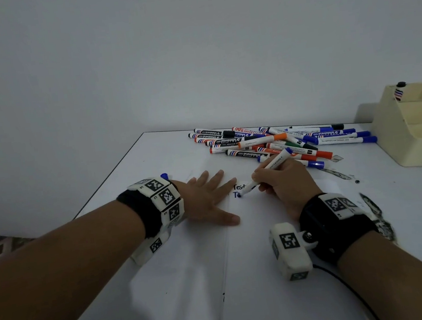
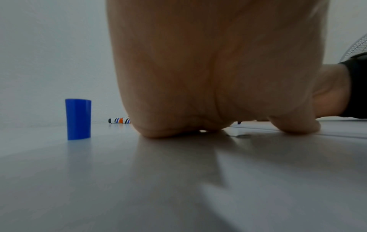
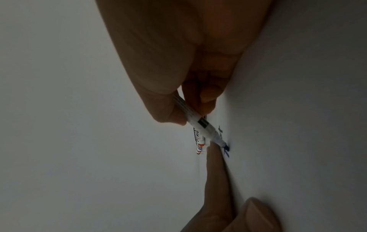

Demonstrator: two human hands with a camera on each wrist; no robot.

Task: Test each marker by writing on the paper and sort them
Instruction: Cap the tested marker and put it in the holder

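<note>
Far right on the worktop (image 1: 166, 285), a cream organizer (image 1: 413, 129) holds one marker (image 1: 399, 91). Right hand (image 1: 284, 185) grips a blue marker (image 1: 267, 170), tip on paper (image 1: 279, 231); left hand (image 1: 206, 195) lies flat, released.

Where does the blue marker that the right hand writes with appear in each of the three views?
Head: blue marker, centre right, slanting from the right hand down to the paper.
Left wrist: only its tip seems to peek under the left hand.
Right wrist: centre, pinched by the fingers.
Shared landmark: the marker pile.
</note>
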